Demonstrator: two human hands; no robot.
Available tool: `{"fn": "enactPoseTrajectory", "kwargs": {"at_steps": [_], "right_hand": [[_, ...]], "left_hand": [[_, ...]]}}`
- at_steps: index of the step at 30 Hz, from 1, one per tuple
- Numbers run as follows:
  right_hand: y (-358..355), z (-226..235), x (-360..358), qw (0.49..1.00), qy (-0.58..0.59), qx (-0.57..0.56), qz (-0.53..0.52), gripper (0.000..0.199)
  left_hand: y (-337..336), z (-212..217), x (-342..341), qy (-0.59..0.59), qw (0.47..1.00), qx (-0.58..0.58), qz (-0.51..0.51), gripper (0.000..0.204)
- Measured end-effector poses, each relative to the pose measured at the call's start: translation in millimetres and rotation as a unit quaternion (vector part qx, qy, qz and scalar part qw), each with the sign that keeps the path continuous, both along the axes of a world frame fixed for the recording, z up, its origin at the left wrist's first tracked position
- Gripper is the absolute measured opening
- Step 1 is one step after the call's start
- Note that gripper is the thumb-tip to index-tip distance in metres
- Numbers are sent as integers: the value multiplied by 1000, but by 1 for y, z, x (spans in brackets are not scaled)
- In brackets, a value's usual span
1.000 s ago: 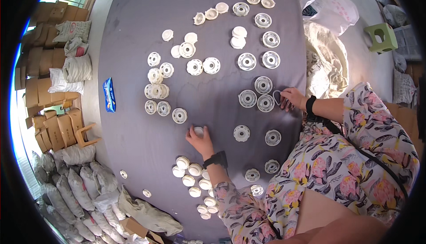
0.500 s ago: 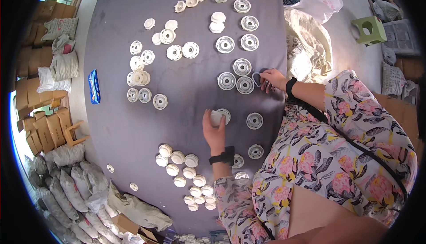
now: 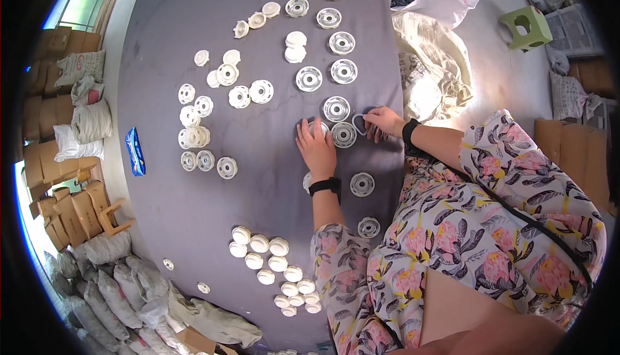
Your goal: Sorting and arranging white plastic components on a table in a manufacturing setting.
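Note:
On the grey-covered table, my left hand reaches over a pale round disc, fingers and thumb around its rim. My palm and fingers hide most of that disc, including whether a white cap sits on it. Right beside it lie a silver slotted disc and another silver disc. My right hand, closed, pinches a thin pale ring at the edge of the nearer one. Partly behind my left wrist shows another disc.
More silver discs line the table's right side. White slotted discs spread over the left half; thick white caps cluster lower down. A blue packet lies at the left edge. Sacks and a green stool stand at right.
My left hand has moved away from the lower disc, up to the one beside my right hand. My right hand keeps its place with the ring. The whole view has shifted slightly.

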State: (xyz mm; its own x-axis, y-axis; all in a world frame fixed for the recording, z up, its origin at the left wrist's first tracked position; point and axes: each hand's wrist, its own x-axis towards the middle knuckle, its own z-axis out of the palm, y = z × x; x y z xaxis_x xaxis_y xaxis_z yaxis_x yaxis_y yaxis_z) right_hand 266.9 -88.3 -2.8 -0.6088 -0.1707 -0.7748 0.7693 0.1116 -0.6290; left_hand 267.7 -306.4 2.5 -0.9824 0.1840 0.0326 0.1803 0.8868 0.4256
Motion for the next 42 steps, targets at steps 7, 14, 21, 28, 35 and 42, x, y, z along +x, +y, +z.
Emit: {"fn": "enactPoseTrajectory", "kwargs": {"at_steps": [7, 14, 21, 28, 35, 42], "right_hand": [[4, -7, -2, 1000, 0, 7, -3, 30], [-2, -9, -2, 1000, 9, 3, -1, 30], [4, -9, -1, 1000, 8, 3, -3, 30], [2, -4, 2, 1000, -3, -24, -10, 31], [2, 10, -1, 1000, -20, -16, -10, 31], [-7, 26, -2, 998, -55, -15, 7, 30]], "left_hand": [[-65, 11, 48, -36, 984, -105, 142, 47], [-66, 22, 100, -36, 997, -68, 1, 59], [-19, 33, 64, -49, 991, 104, 71, 65], [0, 35, 39, -5, 999, -19, 51, 66], [-47, 28, -20, -15, 991, 71, 111, 67], [-102, 29, -129, -30, 986, 70, 148, 79]]}}
